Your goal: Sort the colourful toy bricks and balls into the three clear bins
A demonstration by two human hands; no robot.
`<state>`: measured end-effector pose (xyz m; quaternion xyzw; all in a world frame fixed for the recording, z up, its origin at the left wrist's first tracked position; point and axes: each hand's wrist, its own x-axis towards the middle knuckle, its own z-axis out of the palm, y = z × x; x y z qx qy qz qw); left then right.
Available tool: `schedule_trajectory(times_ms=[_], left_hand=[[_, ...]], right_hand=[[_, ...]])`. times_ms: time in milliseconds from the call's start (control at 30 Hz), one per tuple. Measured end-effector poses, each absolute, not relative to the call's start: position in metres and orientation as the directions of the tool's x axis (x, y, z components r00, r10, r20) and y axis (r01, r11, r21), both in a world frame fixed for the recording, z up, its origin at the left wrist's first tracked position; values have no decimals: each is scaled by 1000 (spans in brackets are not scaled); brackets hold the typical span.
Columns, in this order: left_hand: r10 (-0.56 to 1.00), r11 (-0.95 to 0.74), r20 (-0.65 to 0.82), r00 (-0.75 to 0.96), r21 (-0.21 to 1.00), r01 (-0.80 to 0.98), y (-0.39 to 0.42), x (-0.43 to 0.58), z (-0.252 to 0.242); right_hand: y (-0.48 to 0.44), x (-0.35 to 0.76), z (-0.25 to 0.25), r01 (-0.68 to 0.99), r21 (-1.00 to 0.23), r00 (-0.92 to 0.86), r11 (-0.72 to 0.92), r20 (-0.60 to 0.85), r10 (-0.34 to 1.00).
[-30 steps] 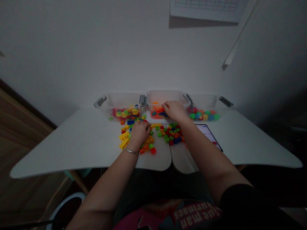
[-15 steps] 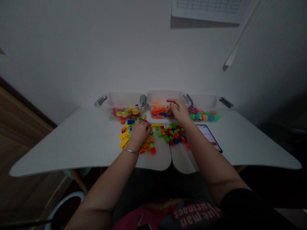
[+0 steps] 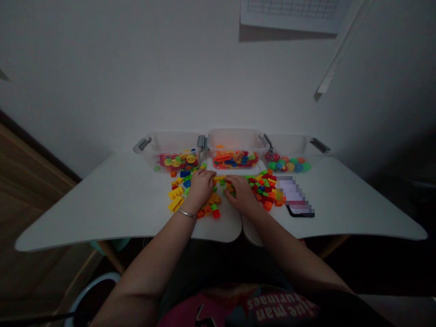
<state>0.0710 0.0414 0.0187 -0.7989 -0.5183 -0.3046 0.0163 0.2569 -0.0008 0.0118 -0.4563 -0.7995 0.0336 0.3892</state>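
Note:
My left hand [image 3: 202,185], with a bracelet on its wrist, is over the left pile, its fingers curled down and inward; what they hold, if anything, is hidden. Around it lie yellow bricks [image 3: 176,192], blue bricks [image 3: 185,174] and orange bricks [image 3: 206,209]. My right hand [image 3: 241,193] reaches low between the two piles, thumb and fingers apart around small green bricks [image 3: 223,182], its palm side hidden. To its right spreads a mixed pile of red, green and orange bricks [image 3: 267,188].
Behind the piles stand three clear bins: the left bin [image 3: 173,141] with mixed yellow and red pieces, the middle bin [image 3: 238,136] with orange and blue pieces, the right bin [image 3: 289,143] with coloured balls. A phone [image 3: 295,197] lies right of the bricks. The table's front edge has a notch [image 3: 242,227].
My right hand has come down from the middle bin to the bricks beside my left hand. My left hand stays over its pile, its fingers slightly shifted.

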Motion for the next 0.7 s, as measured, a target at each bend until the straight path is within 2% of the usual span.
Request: schedule_trajectory(times_ms=[133, 233, 367, 433, 567, 700], left_hand=[[784, -495, 589, 195, 406, 768, 49, 63, 26], [771, -465, 636, 27, 534, 706, 55, 49, 34], [787, -432, 585, -195, 748, 503, 61, 44, 33], [800, -427, 540, -260, 818, 386, 61, 49, 30], [800, -434, 504, -326, 861, 266, 60, 57, 29], [765, -440, 534, -360, 842, 313, 65, 39, 36]], right_hand=[[-5, 255, 8, 731, -387, -297, 562, 561, 772], [-9, 253, 8, 721, -366, -326, 588, 570, 754], [-15, 246, 9, 701, -349, -376, 622, 560, 738], [-16, 244, 10, 699, -342, -393, 628, 550, 737], [-17, 244, 11, 684, -328, -418, 652, 556, 719], [-17, 247, 9, 675, -331, -426, 660, 556, 714]])
